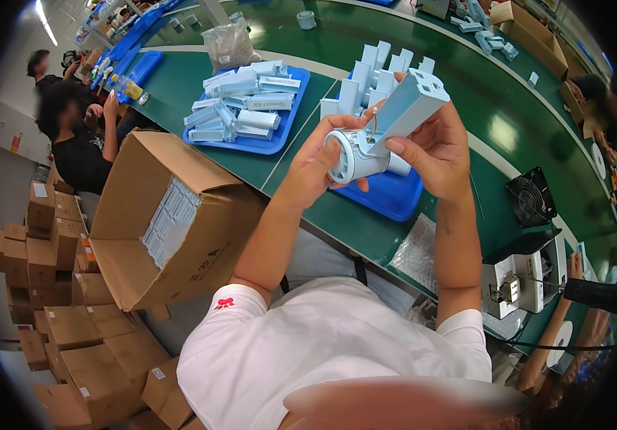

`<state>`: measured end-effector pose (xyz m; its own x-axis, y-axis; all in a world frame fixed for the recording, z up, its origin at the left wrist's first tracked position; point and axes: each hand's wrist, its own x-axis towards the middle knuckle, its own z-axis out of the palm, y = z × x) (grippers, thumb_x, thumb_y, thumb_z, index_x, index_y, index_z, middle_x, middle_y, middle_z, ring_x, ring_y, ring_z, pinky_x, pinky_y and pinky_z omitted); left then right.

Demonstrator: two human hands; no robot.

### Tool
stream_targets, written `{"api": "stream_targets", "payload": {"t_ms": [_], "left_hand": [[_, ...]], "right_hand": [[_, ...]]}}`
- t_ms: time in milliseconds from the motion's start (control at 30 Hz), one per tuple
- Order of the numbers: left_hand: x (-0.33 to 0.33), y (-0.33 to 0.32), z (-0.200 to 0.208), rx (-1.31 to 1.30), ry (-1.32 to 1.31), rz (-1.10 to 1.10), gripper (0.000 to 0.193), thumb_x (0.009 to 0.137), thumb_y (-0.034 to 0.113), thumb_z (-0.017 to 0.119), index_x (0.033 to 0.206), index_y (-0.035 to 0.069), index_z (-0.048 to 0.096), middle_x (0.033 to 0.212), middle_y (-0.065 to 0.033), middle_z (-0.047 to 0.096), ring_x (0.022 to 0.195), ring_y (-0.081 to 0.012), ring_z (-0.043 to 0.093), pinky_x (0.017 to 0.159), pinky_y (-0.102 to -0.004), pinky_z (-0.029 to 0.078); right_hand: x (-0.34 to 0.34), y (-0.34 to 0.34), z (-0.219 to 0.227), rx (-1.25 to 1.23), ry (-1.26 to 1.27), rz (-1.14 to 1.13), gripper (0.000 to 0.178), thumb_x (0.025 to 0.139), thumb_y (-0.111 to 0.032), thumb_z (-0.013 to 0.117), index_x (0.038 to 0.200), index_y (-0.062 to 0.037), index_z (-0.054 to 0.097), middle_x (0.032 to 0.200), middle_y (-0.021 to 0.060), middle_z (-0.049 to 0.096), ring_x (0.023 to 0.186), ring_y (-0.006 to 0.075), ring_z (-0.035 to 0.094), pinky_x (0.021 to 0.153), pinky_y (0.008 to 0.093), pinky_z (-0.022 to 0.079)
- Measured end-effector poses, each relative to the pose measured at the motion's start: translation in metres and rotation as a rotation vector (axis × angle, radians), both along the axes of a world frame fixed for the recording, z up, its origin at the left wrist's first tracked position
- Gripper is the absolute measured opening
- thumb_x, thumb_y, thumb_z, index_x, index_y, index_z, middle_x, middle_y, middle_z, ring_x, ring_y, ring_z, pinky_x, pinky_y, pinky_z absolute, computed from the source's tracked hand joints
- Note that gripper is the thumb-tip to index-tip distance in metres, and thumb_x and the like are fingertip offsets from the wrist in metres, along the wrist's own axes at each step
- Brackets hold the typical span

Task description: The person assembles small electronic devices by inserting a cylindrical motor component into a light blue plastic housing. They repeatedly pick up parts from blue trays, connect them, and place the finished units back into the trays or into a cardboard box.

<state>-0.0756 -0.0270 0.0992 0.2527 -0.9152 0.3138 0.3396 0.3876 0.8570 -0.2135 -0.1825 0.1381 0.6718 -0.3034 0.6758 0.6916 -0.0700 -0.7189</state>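
Observation:
Above the green workbench (308, 197) I hold a light blue plastic fan up in both hands. My left hand (307, 170) grips its round fan head (355, 159), thumb against the slotted rim. My right hand (441, 154) is wrapped round the boxy handle shell (412, 107), thumb near where it meets the head. A thin wire (374, 127) shows at that joint; whether the two pieces are fastened is hard to tell. Behind my hands, several similar light blue shells (349, 94) stand upright by a blue tray (394, 204), which my hands partly hide.
Left of my hands, another blue tray (277, 145) bears piled light blue shells. An open cardboard box (215, 244) stands beside my left arm, near stacked cartons (82, 330). To the right are bubble wrap (417, 251), a black fan (530, 197) and a white machine (513, 287). People work nearby.

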Motion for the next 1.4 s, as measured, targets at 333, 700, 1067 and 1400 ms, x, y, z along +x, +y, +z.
{"api": "stream_targets", "payload": {"t_ms": [333, 700, 1067, 1400], "left_hand": [[0.0, 0.001, 0.003, 0.089, -0.009, -0.04, 0.052, 0.109, 0.049, 0.035, 0.137, 0.006, 0.045, 0.108, -0.0126, 0.067, 0.07, -0.0162, 0.07, 0.045, -0.0191, 0.037], [0.002, 0.0, 0.01, 0.149, -0.236, 0.126, 0.048, 0.112, 0.04, 0.026, 0.135, 0.005, 0.05, 0.11, -0.0114, 0.065, 0.089, -0.0175, 0.067, 0.066, -0.023, 0.046], [-0.005, 0.007, 0.026, -0.153, -0.661, 0.496, 0.06, 0.088, 0.024, 0.067, 0.14, -0.003, 0.051, 0.132, -0.019, 0.055, 0.119, -0.0273, 0.056, 0.102, -0.0373, 0.044], [-0.003, -0.011, -0.009, -0.114, -0.753, 0.877, 0.058, 0.063, 0.01, 0.081, 0.118, 0.003, 0.064, 0.113, -0.0153, 0.069, 0.097, -0.0356, 0.068, 0.085, -0.0402, 0.054]], "right_hand": [[-0.006, 0.001, -0.006, -0.103, -0.022, -0.058, 0.066, 0.084, 0.008, 0.075, 0.143, 0.0031, 0.045, 0.124, 0.0184, 0.067, 0.115, 0.0269, 0.066, 0.1, 0.0418, 0.054], [-0.003, 0.017, -0.003, -0.172, 0.009, -0.24, 0.062, 0.083, 0.012, 0.073, 0.14, 0.0014, 0.051, 0.122, 0.0156, 0.068, 0.112, 0.0242, 0.069, 0.1, 0.0382, 0.054], [0.013, 0.036, -0.018, -0.162, -0.039, -0.337, 0.056, 0.085, 0.008, 0.075, 0.136, 0.0041, 0.052, 0.123, 0.0157, 0.067, 0.112, 0.0226, 0.068, 0.099, 0.0378, 0.054], [0.027, 0.064, -0.036, -0.192, -0.029, -0.458, 0.05, 0.082, 0.002, 0.079, 0.127, 0.0028, 0.056, 0.115, 0.0158, 0.07, 0.106, 0.0214, 0.07, 0.092, 0.0344, 0.056]]}}
